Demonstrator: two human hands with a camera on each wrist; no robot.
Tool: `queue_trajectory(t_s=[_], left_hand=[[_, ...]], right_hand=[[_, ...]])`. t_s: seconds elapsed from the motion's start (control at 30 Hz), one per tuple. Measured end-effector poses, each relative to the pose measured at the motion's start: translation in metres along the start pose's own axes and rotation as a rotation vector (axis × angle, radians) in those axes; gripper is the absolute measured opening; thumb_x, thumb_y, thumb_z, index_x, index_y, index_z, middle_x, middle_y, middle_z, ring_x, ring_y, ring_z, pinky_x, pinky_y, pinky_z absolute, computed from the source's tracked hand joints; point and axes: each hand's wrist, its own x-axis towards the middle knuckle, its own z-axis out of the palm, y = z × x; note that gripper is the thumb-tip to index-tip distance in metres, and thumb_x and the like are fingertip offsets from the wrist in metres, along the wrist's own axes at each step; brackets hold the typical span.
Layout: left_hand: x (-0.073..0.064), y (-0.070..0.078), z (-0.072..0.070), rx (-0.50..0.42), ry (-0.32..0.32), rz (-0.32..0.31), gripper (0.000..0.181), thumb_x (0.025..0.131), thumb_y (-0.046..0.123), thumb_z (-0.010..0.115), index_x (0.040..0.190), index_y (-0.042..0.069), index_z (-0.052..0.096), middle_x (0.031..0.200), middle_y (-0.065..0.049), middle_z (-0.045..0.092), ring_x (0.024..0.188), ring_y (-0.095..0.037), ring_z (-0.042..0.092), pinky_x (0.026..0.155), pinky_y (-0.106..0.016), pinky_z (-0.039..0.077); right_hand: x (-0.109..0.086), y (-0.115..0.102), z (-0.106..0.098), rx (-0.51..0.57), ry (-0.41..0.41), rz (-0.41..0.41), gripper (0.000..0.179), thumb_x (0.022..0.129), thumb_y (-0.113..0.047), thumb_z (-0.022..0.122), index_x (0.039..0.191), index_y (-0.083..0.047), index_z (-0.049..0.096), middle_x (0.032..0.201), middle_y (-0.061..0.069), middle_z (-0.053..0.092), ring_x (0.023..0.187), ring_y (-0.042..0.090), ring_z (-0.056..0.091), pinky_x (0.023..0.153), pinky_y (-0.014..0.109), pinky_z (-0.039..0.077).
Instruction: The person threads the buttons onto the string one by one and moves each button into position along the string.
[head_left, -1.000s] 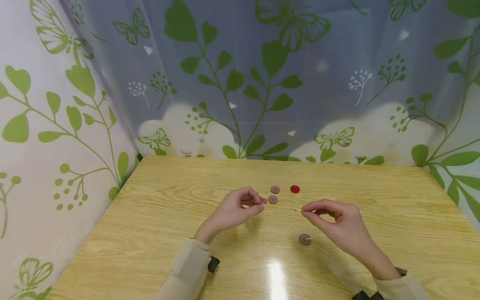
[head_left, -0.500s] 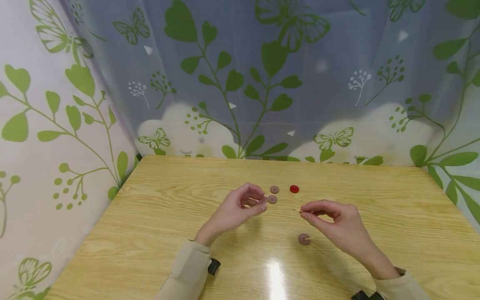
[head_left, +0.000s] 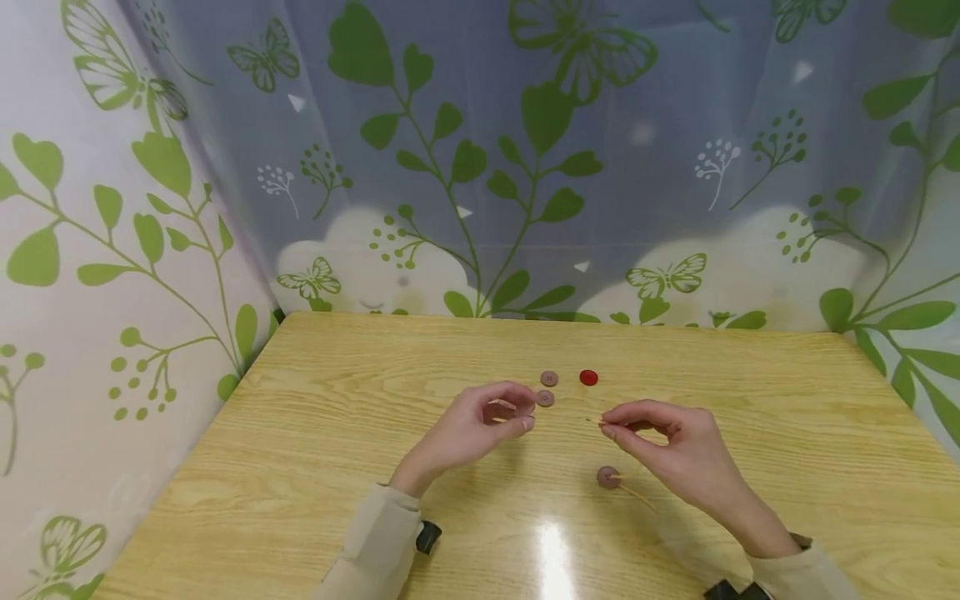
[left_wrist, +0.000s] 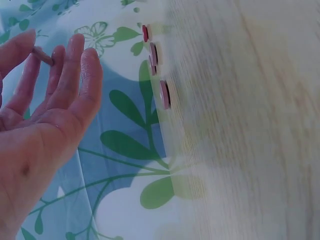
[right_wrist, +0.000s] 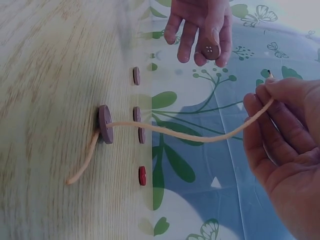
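In the head view my left hand hovers over the table beside the loose buttons. It pinches a brown four-hole button between thumb and fingers; the left wrist view shows this button nearly edge-on. My right hand pinches a pale orange cord near its dark tip. The cord runs down through a brown button on the table, with its other end trailing on the wood. The cord tip and the held button are apart.
Two brown buttons and a red button lie farther back on the wooden table. A further brown button shows in the right wrist view. A leaf-patterned curtain hangs behind.
My left hand's fingers have shifted and spread a little around the held button. The right hand, the cord and the buttons on the table stay nearly still.
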Motion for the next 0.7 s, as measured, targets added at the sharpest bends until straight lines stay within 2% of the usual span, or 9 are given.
queue_trajectory(t_s=[0.13,0.3,0.43,0.53,0.7], left_hand=[[-0.0018,0.0004,0.0007,-0.018,0.023,-0.034,0.024,0.097,0.019,0.072,0.120,0.019,0.068,0.123,-0.012,0.067,0.107,-0.017,0.069,0.088,-0.029,0.059],[-0.0026,0.0002,0.0014,-0.015,0.049,-0.037,0.024,0.095,0.016,0.074,0.119,0.016,0.069,0.122,-0.019,0.067,0.102,-0.016,0.071,0.085,-0.028,0.060],[-0.0036,0.0009,0.0017,-0.104,0.042,-0.060,0.026,0.094,0.010,0.074,0.119,0.013,0.068,0.123,-0.021,0.066,0.104,-0.017,0.072,0.089,-0.035,0.061],[-0.0045,0.0011,0.0022,-0.168,0.039,-0.073,0.027,0.094,0.008,0.073,0.120,0.012,0.067,0.122,-0.020,0.067,0.110,-0.026,0.072,0.092,-0.038,0.061],[-0.0054,0.0013,0.0039,-0.196,0.057,-0.058,0.027,0.095,0.007,0.071,0.121,0.011,0.066,0.123,-0.017,0.068,0.118,-0.038,0.068,0.091,-0.033,0.061]], right_hand=[[-0.0003,0.0010,-0.0003,-0.009,0.007,0.004,0.015,0.090,-0.005,0.078,0.098,-0.017,0.079,0.094,-0.005,0.080,0.086,-0.001,0.072,0.078,0.014,0.056],[-0.0006,0.0014,-0.0007,-0.007,0.002,0.006,0.015,0.090,-0.005,0.077,0.098,-0.017,0.079,0.095,-0.004,0.080,0.086,-0.001,0.072,0.078,0.015,0.056],[-0.0007,0.0015,-0.0012,-0.007,-0.002,0.016,0.015,0.090,-0.005,0.077,0.099,-0.017,0.079,0.095,-0.004,0.080,0.087,-0.001,0.072,0.079,0.015,0.057],[-0.0006,0.0018,-0.0011,-0.007,0.001,0.017,0.015,0.090,-0.005,0.077,0.099,-0.017,0.079,0.095,-0.003,0.080,0.088,-0.001,0.072,0.079,0.015,0.057],[-0.0003,0.0016,-0.0002,-0.015,0.005,0.009,0.013,0.090,-0.005,0.077,0.099,-0.014,0.079,0.095,-0.002,0.080,0.088,-0.002,0.072,0.081,0.013,0.056]])
